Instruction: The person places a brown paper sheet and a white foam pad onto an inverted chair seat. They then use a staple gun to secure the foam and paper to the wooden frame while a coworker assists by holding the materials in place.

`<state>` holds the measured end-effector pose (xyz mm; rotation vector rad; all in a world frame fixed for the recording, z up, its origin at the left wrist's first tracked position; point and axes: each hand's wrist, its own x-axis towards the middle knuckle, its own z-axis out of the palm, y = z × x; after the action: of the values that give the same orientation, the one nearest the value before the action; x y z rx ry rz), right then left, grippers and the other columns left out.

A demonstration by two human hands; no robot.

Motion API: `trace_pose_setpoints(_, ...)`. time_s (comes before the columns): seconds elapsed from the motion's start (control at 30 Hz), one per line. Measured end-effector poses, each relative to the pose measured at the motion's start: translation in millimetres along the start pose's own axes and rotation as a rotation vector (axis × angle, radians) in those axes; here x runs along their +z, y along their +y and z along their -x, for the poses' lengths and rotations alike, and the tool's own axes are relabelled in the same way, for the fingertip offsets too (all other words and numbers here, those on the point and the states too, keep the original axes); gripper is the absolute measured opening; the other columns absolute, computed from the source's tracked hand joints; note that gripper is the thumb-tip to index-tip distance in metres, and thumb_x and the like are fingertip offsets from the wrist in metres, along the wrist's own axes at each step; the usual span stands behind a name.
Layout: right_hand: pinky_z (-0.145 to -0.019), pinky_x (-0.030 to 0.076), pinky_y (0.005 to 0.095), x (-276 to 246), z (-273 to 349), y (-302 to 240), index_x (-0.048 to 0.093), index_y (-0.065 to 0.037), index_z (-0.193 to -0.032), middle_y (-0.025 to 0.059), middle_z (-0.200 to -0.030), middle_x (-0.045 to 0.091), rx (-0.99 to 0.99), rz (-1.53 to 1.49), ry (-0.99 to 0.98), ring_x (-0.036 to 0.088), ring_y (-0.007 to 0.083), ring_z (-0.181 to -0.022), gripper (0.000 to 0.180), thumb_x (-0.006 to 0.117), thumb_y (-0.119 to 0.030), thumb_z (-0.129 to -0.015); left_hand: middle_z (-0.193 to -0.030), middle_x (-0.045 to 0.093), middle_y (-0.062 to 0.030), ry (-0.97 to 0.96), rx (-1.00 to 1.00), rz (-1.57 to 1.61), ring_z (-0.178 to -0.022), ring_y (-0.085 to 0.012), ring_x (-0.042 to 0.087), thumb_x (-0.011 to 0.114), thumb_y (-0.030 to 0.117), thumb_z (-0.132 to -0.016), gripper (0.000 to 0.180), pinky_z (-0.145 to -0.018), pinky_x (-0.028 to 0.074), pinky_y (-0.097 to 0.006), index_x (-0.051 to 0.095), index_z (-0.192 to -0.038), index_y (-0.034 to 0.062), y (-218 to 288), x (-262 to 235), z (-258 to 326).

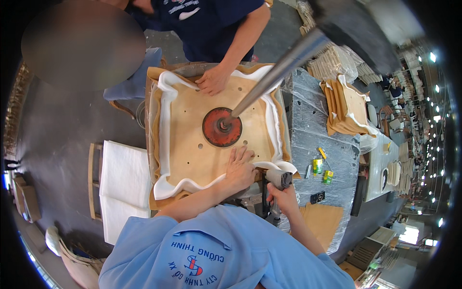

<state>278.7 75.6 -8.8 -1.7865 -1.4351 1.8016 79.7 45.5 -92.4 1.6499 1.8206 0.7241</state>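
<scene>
While the left hand point(239, 166) presses the wooden seat board point(202, 154), the right hand point(284, 196) grips a staple gun point(278, 179) beside it.

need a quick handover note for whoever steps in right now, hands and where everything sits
Left hand: flat on the plywood seat board, pressing at its near edge beside the white foam that wraps over the rim.
Right hand: closed around the handle of a grey staple gun, its nose at the board's near right corner.
Red press disc on a metal rod bears on the board's centre.
A co-worker's hand rests on the far edge.
Done: foam and tan cover folded up around the edges.
Left: whether any staples are in cannot be seen from this view.
</scene>
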Motion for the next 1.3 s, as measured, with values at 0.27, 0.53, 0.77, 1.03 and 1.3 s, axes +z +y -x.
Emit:
trace_pose_setpoints(0.27,-0.045,0.047,0.0291,11,-23,-31,0.071,-0.002,-0.103,0.0029,-0.076,0.067,0.069,0.161,-0.009,0.061,0.0125,-0.051,0.021,0.079,-0.019,-0.095,-0.144,0.054,-0.0057,0.049,-0.006,0.036,-0.154,-0.0311,0.029,0.075,0.028,-0.087,0.025,-0.129,0.013,-0.057,0.083,-0.091,0.0049,-2,4,0)
trace_pose_setpoints(0.53,-0.043,0.046,0.03,18,-29,-29,0.071,-0.003,-0.098,0.0013,-0.071,0.065,0.111,0.225,0.05,0.058,0.0113,-0.048,0.02,0.082,-0.019,-0.092,-0.15,0.05,-0.0077,-0.02,0.037,-0.107,-0.159,-0.0364,0.019,0.074,0.028,-0.088,0.026,-0.13,0.011,-0.059,0.082,-0.098,0.0051,0,-8,10)
trace_pose_setpoints(0.77,-0.043,0.045,0.0286,14,-31,-26,0.073,-0.001,-0.099,0.0021,-0.07,0.066,0.08,0.211,0.011,0.058,0.0109,-0.048,0.023,0.084,-0.019,-0.09,-0.149,0.051,-0.0055,0.054,-0.034,0.044,-0.158,-0.0346,0.023,0.069,0.025,-0.09,0.025,-0.13,0.01,-0.056,0.081,-0.095,0.0037,-5,0,4)
trace_pose_setpoints(1.03,-0.043,0.045,0.027,14,-32,-29,0.074,-0.001,-0.101,0.0017,-0.071,0.067,0.062,0.217,-0.023,0.058,0.0098,-0.05,0.024,0.083,-0.02,-0.09,-0.145,0.052,-0.0047,0.07,-0.059,0.059,-0.157,-0.0332,0.025,0.069,0.021,-0.085,0.02,-0.13,0.01,-0.055,0.081,-0.088,0.0052,-2,3,4)
trace_pose_setpoints(1.3,-0.043,0.044,0.0291,21,-30,-39,0.071,0.0,-0.098,0.0028,-0.073,0.066,0.075,0.276,0.015,0.057,0.0112,-0.048,0.021,0.083,-0.015,-0.09,-0.144,0.055,-0.0065,0.121,-0.03,0.062,-0.156,-0.0352,0.027,0.07,0.02,-0.081,0.02,-0.13,0.013,-0.055,0.08,-0.086,0.0037,-2,5,4)
